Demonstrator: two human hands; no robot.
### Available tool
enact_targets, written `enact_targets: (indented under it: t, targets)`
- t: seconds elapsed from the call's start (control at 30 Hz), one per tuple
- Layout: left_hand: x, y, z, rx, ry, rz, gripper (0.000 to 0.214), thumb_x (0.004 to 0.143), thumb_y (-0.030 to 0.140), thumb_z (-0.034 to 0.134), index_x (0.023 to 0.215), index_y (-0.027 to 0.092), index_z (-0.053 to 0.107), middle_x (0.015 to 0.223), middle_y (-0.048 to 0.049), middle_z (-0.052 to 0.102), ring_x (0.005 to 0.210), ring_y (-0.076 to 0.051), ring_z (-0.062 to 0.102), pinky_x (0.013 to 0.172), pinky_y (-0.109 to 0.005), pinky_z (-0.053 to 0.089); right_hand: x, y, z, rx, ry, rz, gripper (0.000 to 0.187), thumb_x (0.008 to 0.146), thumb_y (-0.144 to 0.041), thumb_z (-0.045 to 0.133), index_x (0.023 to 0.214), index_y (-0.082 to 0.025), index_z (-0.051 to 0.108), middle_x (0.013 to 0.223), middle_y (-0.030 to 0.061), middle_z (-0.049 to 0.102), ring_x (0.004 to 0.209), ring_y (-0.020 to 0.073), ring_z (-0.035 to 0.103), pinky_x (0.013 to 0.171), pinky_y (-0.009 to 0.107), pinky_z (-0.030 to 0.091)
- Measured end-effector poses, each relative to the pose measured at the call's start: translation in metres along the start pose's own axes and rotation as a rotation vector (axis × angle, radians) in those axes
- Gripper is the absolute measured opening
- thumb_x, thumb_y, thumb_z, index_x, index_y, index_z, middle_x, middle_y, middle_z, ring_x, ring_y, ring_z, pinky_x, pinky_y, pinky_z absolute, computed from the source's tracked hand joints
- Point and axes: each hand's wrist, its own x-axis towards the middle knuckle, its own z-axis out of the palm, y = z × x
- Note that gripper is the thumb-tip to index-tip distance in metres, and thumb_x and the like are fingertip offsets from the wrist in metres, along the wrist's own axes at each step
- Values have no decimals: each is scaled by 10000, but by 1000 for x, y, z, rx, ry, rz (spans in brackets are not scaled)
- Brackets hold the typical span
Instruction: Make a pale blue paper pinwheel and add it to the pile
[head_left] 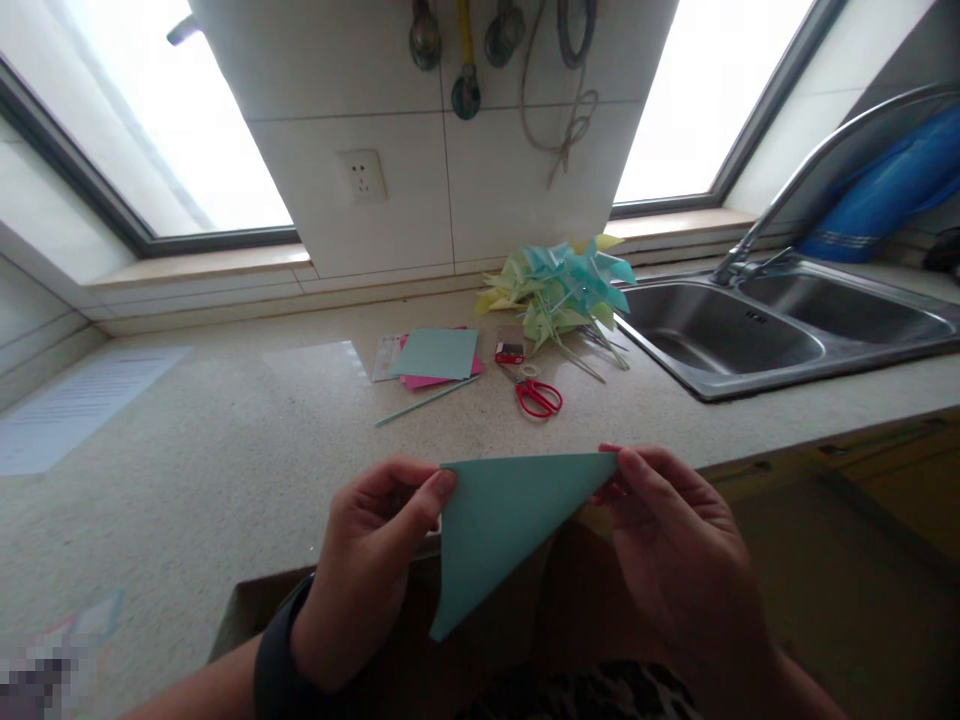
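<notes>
A teal sheet of paper (pixel 495 525) folded into a triangle hangs in the air just in front of the counter edge, its point downward. My left hand (pixel 367 570) pinches its upper left corner between thumb and fingers. My right hand (pixel 675 550) pinches the upper right corner. Both hands are closed on the paper. A dark band sits on my left wrist.
On the speckled counter (pixel 225 440) lie red scissors (pixel 536 395), a stack of teal and pink sheets (pixel 435 357), a thin teal stick (pixel 424 402), a small red-black item (pixel 510 352) and a heap of paper pinwheels (pixel 562 290). A steel sink (pixel 780 330) with faucet is at right.
</notes>
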Motion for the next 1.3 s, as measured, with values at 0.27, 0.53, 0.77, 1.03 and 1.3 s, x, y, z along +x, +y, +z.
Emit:
enact_targets:
  t: [0.27,0.53,0.77,1.03,1.3]
  targets:
    - [-3,2,15,-27,61,10,239,788,401,817,753,195,700,645,47,584,597,-85,468,548,-171,407,1,13,-12,74,-78,83,202,756,-418,831,809,-232,771,710,-1,692,666,124,600,626,210,515]
    - [-11,-5,37,-68,97,-23,245,790,386,812,764,176,691,652,29,584,587,-95,473,537,-197,421,-18,28,-17,74,-407,214,215,881,-388,732,1037,-245,766,960,49,766,863,195,678,822,319,535]
    - [-22,-12,51,-113,184,-60,280,747,395,847,737,164,688,620,31,593,554,-83,493,534,-189,428,-15,29,-31,13,-318,232,188,851,-377,770,935,-211,795,898,57,773,826,197,672,796,316,533]
    - [-39,-20,62,-206,272,-108,267,738,374,857,763,163,696,652,23,633,581,-89,535,562,-191,464,-8,33,-44,-52,-336,268,232,816,-417,793,826,-185,804,792,57,751,742,191,631,746,314,515]
    - [-46,-30,77,-339,457,-119,282,683,342,895,765,168,689,656,31,670,569,-94,584,533,-179,490,-21,30,-45,-9,-531,457,315,820,-449,784,1017,-204,810,928,101,790,883,246,712,844,368,529]
